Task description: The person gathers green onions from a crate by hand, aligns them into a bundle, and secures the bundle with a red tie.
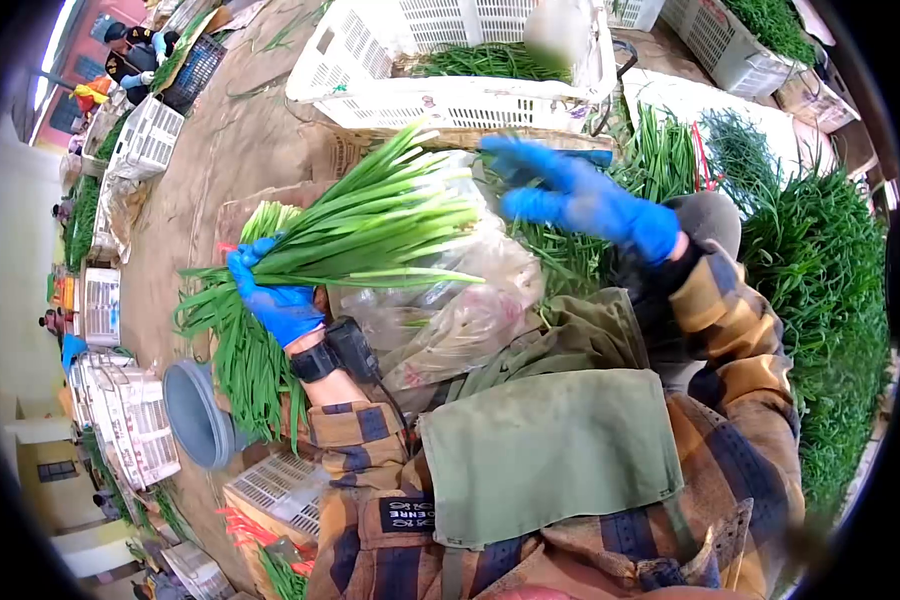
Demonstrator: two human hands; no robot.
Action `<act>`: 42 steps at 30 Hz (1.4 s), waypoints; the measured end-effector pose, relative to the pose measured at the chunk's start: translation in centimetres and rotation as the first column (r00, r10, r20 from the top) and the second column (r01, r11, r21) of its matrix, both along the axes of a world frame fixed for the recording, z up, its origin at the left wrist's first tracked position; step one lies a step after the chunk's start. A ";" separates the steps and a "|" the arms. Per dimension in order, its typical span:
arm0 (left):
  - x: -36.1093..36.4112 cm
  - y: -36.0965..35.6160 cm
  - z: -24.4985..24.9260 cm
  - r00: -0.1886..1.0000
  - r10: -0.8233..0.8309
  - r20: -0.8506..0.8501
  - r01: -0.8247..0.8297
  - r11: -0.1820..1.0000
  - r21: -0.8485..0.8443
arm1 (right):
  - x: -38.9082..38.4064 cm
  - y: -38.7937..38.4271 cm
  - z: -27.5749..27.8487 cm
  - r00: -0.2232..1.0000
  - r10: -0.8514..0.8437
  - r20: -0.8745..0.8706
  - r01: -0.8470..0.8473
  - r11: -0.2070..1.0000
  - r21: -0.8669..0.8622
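My left hand [270,290], in a blue glove, is closed round a bunch of garlic chives [370,225]. The pale stem ends fan out to the right, and the green leaves hang down to the left. More chives with pale cut ends [270,218] lie just behind that hand. My right hand [590,200], also gloved in blue, is raised to the right of the stems, blurred by motion. Its fingers look spread, with nothing visible between them. Below the bunch, a crumpled clear plastic sheet [470,330] covers part of my lap.
A white plastic crate [450,100] with some chives inside stands ahead. Heaped chives [820,300] fill the right side. A grey bucket [202,415] and stacked white crates [125,420] are at the left. Another person [135,60] works at the far upper left.
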State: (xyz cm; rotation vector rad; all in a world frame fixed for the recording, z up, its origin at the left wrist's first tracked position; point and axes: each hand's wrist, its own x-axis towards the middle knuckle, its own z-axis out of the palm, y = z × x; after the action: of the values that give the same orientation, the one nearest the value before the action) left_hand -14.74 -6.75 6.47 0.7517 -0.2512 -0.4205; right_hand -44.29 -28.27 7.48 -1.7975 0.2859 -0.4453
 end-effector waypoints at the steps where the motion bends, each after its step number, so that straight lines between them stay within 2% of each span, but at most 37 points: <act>1: -0.1 -0.3 0.1 0.999 -0.039 0.037 0.041 0.998 -0.039 | 0.9 1.3 1.0 0.991 0.056 -0.125 -0.054 0.998 0.024; 2: 0.0 -0.6 0.2 0.994 -0.078 0.077 0.083 0.994 -0.076 | 3.0 2.6 -0.6 0.999 -0.043 0.010 0.043 0.999 0.032; 4: 0.2 -0.4 0.5 0.996 -0.069 0.052 0.071 0.997 -0.032 | 4.0 2.2 0.0 0.984 -0.118 -0.136 0.160 0.920 0.359; 5: 0.1 -0.3 0.7 0.998 -0.058 0.040 0.058 0.998 -0.007 | 4.9 1.6 0.2 0.974 -0.227 -0.007 0.205 0.869 0.451; 6: -0.1 -0.2 0.9 0.999 -0.042 0.027 0.042 0.999 0.015 | 5.2 0.9 0.5 0.968 -0.243 0.067 0.187 0.870 0.457; 8: 0.0 0.2 0.6 0.999 -0.035 0.014 0.035 0.999 0.020 | 5.4 0.3 0.5 0.977 -0.210 0.030 0.177 0.887 0.426; 10: 0.1 0.2 0.2 0.999 -0.033 -0.001 0.033 0.999 0.019 | 4.8 0.7 0.7 0.984 -0.114 -0.134 0.166 0.851 0.498; 11: 0.2 0.1 0.1 0.999 -0.036 -0.030 0.036 0.999 -0.001 | 4.9 0.8 0.7 0.990 -0.108 -0.093 0.140 0.857 0.497; 12: 0.3 -0.1 -0.2 0.997 -0.039 -0.060 0.038 0.999 -0.020 | 4.3 2.0 0.7 0.976 -0.084 -0.200 0.182 0.816 0.549; 13: 0.4 -0.1 -0.2 0.995 -0.041 -0.086 0.038 0.999 -0.035 | 4.3 2.6 -0.1 0.986 -0.093 -0.137 0.156 0.801 0.578; 16: 0.5 -0.4 0.0 0.990 -0.016 -0.138 0.029 0.995 0.091 | 3.9 3.3 -0.4 0.989 -0.148 -0.028 0.134 0.777 0.615; 17: 0.3 -0.6 0.1 0.983 -0.025 -0.183 0.041 0.995 0.086 | 3.7 3.3 -0.1 0.985 -0.170 -0.008 0.138 0.774 0.618; 20: 1.2 -0.6 -1.3 0.974 -0.154 -0.167 0.148 0.988 -0.048 | 3.5 2.2 -0.6 0.929 -0.363 0.077 0.250 0.765 0.593; 21: 1.2 -0.3 -1.6 0.981 -0.106 -0.159 0.106 0.994 -0.010 | 2.7 0.9 -0.8 0.919 -0.394 0.030 0.309 0.765 0.565; 23: 0.9 0.0 -1.5 0.991 -0.013 -0.133 0.023 0.997 0.072 | 0.9 -1.4 -0.6 0.927 -0.375 -0.009 0.332 0.809 0.485; 24: 1.0 0.3 -1.4 0.993 -0.016 -0.117 0.026 0.997 0.079 | 0.3 -2.1 -0.2 0.931 -0.363 -0.042 0.342 0.826 0.449; 26: 1.3 0.7 -1.6 0.996 -0.027 -0.088 0.035 0.995 0.089 | -1.4 -2.7 3.1 0.910 -0.260 -0.322 0.340 0.914 0.221; 28: 1.2 0.7 -1.6 1.000 0.004 -0.024 -0.002 0.997 0.083 | -1.7 -3.6 3.6 0.926 -0.249 -0.285 0.309 0.933 0.187; 30: 1.3 0.6 -1.6 1.000 0.017 0.012 -0.018 0.997 0.075 | -1.4 -4.4 1.0 0.941 -0.282 -0.186 0.309 0.941 0.137; 31: 1.5 0.6 -1.7 1.000 0.015 0.021 -0.016 0.997 0.074 | -1.2 -4.2 -1.4 0.906 -0.409 -0.113 0.193 0.635 -0.748; 32: 1.8 0.6 -1.7 0.999 0.010 0.030 -0.012 0.997 0.078 | -1.1 -4.2 -3.6 0.806 -0.501 -0.315 -0.148 0.346 -0.927; 34: 1.5 0.1 -1.5 0.988 0.058 0.141 -0.069 0.994 0.079 | -0.5 -1.9 -1.5 0.857 -0.360 -0.369 -0.073 0.625 -0.777; 35: 1.2 0.4 -1.6 0.977 0.091 0.191 -0.109 0.990 0.085 | 0.2 -1.4 -1.0 0.936 -0.223 -0.274 0.034 0.829 -0.558; 36: 1.1 0.8 -1.5 0.981 0.093 0.168 -0.108 0.991 0.083 | 0.8 -0.8 -0.7 0.983 -0.133 -0.127 0.095 0.959 -0.266; 37: 1.1 0.6 -1.2 0.985 0.085 0.148 -0.097 0.993 0.073 | 1.3 -0.3 -0.1 0.993 -0.104 0.051 0.101 0.994 0.050; 38: 1.1 0.2 -1.0 0.989 0.075 0.129 -0.083 0.995 0.056 | 2.0 0.8 1.0 0.984 -0.110 0.141 0.070 0.962 0.265; 40: 1.1 -0.1 -0.8 0.988 0.086 0.126 -0.090 0.996 0.026 | 2.7 1.2 0.3 0.997 -0.047 0.063 0.027 0.956 0.291; 41: 1.4 0.0 -0.8 0.986 0.075 0.150 -0.073 0.997 -0.020 | 2.1 1.7 1.0 0.985 -0.117 -0.125 0.145 0.958 0.249; 42: 1.7 0.2 -0.8 0.983 0.067 0.171 -0.057 0.996 -0.065 | 2.0 1.4 0.7 0.972 -0.186 -0.144 0.206 0.969 0.136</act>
State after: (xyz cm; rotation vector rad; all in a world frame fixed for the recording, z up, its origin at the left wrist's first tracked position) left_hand -13.01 -6.58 5.65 0.7366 -0.4008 -0.2871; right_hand -42.28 -26.88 8.17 -1.6598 0.5783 -0.4339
